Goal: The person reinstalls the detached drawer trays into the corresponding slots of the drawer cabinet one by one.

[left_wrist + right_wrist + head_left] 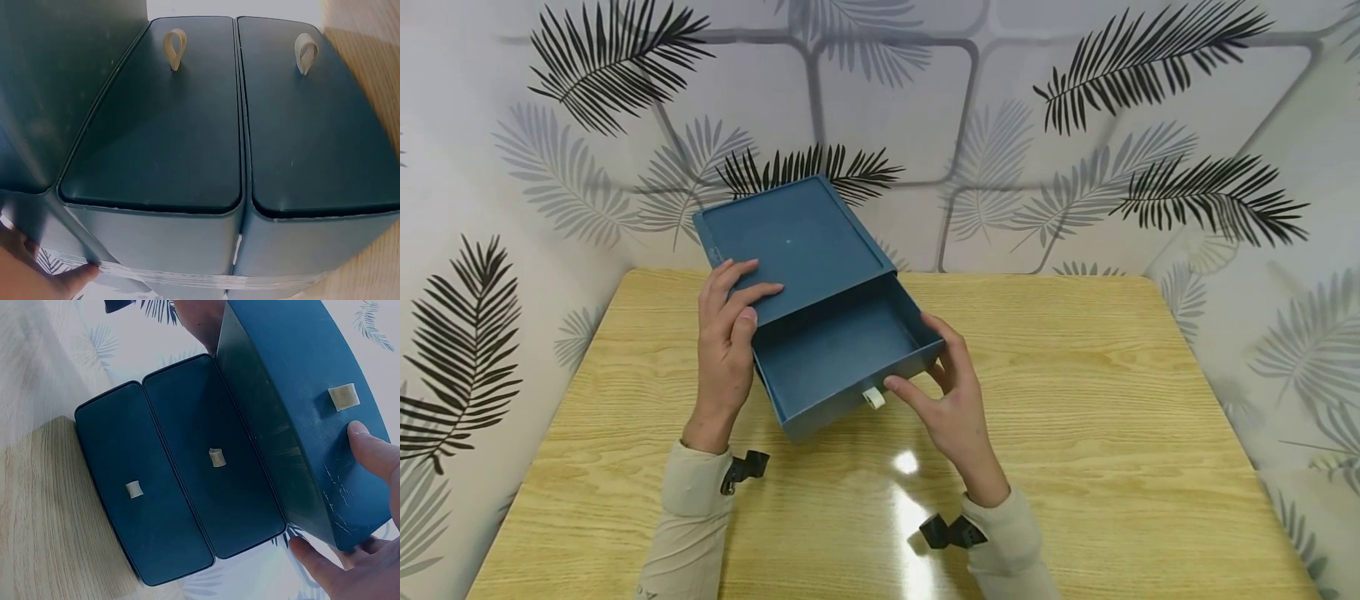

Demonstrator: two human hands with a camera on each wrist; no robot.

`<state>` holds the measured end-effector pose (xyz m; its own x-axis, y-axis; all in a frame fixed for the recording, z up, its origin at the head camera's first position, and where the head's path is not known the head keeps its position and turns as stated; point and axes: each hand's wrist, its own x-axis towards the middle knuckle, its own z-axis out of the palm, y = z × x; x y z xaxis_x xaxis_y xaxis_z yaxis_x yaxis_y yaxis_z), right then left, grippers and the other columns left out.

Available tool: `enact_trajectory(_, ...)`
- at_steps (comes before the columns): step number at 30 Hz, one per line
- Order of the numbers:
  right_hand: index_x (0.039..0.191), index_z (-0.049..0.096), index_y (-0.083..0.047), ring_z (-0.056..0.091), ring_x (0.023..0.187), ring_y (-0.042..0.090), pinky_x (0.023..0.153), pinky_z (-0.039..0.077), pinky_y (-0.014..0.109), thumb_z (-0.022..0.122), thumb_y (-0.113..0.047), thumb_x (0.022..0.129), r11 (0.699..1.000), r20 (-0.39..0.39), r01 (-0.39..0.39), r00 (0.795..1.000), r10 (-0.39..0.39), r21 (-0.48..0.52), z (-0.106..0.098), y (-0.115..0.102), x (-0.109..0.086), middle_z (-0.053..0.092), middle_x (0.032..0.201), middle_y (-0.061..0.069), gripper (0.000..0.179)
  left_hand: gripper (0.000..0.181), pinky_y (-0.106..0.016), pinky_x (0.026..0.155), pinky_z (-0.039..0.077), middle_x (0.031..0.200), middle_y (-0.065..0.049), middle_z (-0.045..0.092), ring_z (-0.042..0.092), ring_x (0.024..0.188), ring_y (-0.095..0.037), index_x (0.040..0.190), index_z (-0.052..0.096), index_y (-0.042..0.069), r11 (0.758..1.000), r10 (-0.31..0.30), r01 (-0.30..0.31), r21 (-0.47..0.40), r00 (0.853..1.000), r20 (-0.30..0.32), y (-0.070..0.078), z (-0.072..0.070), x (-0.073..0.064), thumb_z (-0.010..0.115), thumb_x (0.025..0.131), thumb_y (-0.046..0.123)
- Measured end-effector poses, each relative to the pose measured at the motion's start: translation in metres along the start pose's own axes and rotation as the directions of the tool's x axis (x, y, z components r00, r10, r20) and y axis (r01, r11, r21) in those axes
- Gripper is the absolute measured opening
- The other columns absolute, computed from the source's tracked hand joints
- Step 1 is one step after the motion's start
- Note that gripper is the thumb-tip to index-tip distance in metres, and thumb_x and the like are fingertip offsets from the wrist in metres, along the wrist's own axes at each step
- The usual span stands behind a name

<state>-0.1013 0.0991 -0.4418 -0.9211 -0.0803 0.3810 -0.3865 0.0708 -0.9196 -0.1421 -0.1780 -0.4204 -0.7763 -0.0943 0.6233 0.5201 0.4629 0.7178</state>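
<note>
A blue plastic drawer cabinet (793,242) stands at the far edge of the table, set at an angle. Its top drawer (842,337) is pulled well out, and the visible inside holds nothing. My left hand (724,346) rests on the cabinet's left edge, extended fingers on the top panel. My right hand (951,400) grips the drawer's right front corner, thumb on the front face beside the cream pull tab (874,397) and other fingers round the side and underneath. In the right wrist view, the middle drawer (200,412) and bottom drawer (134,450) are closed.
The wood-grain table (1112,417) extends on both sides and in front. Behind it is a wall with a leaf pattern (880,100). Clear tape (187,278) runs along the cabinet's side. Small black cameras (953,531) sit at both wrists.
</note>
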Motion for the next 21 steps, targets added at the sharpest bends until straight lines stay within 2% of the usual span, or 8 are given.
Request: enact_trajectory(21, 0.156, 0.046, -0.023, 0.049, 0.146, 0.032, 0.114, 0.044, 0.062, 0.081, 0.002, 0.086, 1.000, 0.013, 0.005, 1.000, -0.005, 0.001, 0.0025, 0.0038, 0.0085, 0.046, 0.160, 0.004, 0.082, 0.036, -0.053, 0.131, 0.014, 0.156, -0.007, 0.053, 0.026, 0.158, -0.022, 0.122, 0.077, 0.013, 1.000, 0.004, -0.004, -0.004, 1.000, 0.019, -0.0001, -0.0018, 0.0000, 0.044, 0.106, 0.012)
